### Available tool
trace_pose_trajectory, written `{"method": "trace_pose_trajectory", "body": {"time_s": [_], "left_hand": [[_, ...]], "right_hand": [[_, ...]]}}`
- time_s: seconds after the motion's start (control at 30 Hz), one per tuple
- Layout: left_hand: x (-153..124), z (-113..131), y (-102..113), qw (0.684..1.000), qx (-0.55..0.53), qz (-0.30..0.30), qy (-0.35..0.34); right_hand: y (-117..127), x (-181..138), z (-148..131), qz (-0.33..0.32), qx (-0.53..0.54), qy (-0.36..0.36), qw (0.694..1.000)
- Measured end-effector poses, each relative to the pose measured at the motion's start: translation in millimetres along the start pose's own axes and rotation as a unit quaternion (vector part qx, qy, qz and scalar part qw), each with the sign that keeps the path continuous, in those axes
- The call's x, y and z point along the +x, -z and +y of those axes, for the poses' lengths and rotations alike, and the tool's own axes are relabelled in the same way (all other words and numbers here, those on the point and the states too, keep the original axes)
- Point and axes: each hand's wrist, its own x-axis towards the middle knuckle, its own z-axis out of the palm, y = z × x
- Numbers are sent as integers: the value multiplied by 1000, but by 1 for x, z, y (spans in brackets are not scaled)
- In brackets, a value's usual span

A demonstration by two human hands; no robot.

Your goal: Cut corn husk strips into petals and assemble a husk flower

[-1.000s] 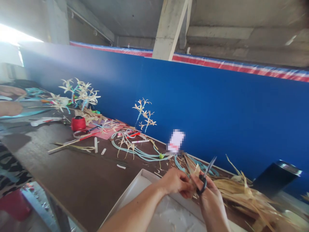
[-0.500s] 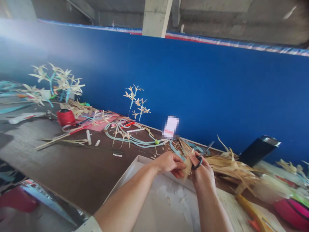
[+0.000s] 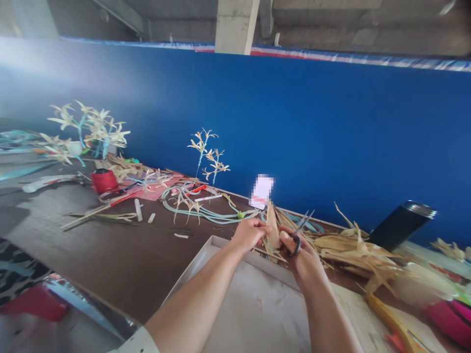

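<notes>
Pinched in the fingers of my left hand (image 3: 251, 234) is a piece of dried corn husk (image 3: 273, 228), its pale tip pointing up. My right hand (image 3: 302, 256) is closed around the black handles of a pair of scissors (image 3: 295, 242). The blades are slightly apart and point up and away, clear of the husk. Both hands are above the far rim of a shallow white tray (image 3: 206, 247). A heap of dried husks (image 3: 353, 247) lies right of my right hand. Pale blue strips (image 3: 290, 219) lie behind the hands.
A black flask (image 3: 399, 225) leans at the right, near a blue partition (image 3: 312, 132). Husk flowers on blue stems (image 3: 106, 132) stand at the left. On the brown table (image 3: 147, 264) are a red tape roll (image 3: 104, 182), pale blue cords (image 3: 206, 215) and a yellow-handled tool (image 3: 390, 318).
The husk piece has turned from slanting down over the tray to standing upright. My right hand with the scissors has drawn slightly apart from it, and the blades have opened a little.
</notes>
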Motion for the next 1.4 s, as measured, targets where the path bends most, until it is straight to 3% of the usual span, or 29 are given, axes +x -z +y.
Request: {"method": "trace_pose_trajectory", "body": {"time_s": [0.13,0.43,0.73,0.97,1.2,1.3,1.4], "left_hand": [[3,-2,1,999,20,37,-10],[0,1,4,995,46,77,-47],[3,-4,0,998,-32,-27,-41],[4,-7,0,997,-70,-30,5],[8,-15,-5,994,-97,-46,23],[7,-22,-9,999,-28,-43,-11],[3,-29,-12,976,185,43,-104]], "right_hand": [[-1,-3,0,-31,-52,2,998],[2,1,3,22,-72,16,997],[-3,-3,-3,57,-70,42,995],[-1,0,-2,51,-73,56,994],[5,9,6,78,-147,88,982],[6,15,12,90,-158,96,979],[4,19,17,80,-158,103,979]]}}
